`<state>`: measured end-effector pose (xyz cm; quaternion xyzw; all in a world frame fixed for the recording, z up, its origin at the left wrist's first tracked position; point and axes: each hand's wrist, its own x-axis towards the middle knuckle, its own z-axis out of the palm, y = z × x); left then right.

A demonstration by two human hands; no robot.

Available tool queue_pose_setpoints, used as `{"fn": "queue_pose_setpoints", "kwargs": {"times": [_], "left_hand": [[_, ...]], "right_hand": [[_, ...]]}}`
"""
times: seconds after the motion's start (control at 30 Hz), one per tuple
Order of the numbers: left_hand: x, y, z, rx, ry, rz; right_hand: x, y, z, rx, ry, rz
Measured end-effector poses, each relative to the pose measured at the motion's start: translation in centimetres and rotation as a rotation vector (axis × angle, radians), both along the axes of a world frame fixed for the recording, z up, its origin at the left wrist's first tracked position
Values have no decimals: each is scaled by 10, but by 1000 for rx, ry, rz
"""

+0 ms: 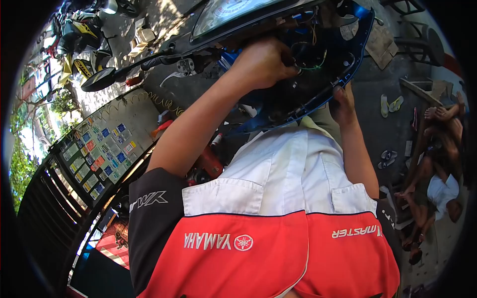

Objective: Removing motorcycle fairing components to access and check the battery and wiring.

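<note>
A blue-rimmed plastic fairing panel (318,102), dark on its inner side, tilts out below the motorcycle's instrument cluster (231,16). Over its inner face reaches my left hand (266,62), thumb and finger pinched where a thin green wire (313,66) meets the fingertips. The wire loops up toward the front of the motorcycle. My right hand (343,105) grips the panel's near right edge, its thumb against the rim; the other fingers are mostly hidden. Beside my left forearm are a brake lever (171,77) and a black mirror (99,79).
To the left stand a table covered with colourful cards (104,154), a coiled hose (161,101) and parked motorcycles (84,37). On the right are a cardboard piece (381,47), slippers (391,106), dark chairs (422,44) and people (437,193) sitting by the wall.
</note>
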<state>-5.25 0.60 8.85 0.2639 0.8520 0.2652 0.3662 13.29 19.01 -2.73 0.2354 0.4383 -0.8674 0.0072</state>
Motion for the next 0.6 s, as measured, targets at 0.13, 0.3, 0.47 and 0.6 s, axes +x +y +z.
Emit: {"fn": "queue_pose_setpoints", "kwargs": {"times": [0.13,0.3,0.47,0.6], "left_hand": [[-2,3,-1,-42,-15,-52],[5,0,-2,28,-77,65],[-3,12,-1,-58,-42,-133],[4,19,-1,-51,76,-246]], "right_hand": [[-4,2,3,-36,-13,27],[-9,-2,12,-13,32,-3],[-12,0,17,23,8,3],[-12,1,19,39,-29,3]]}}
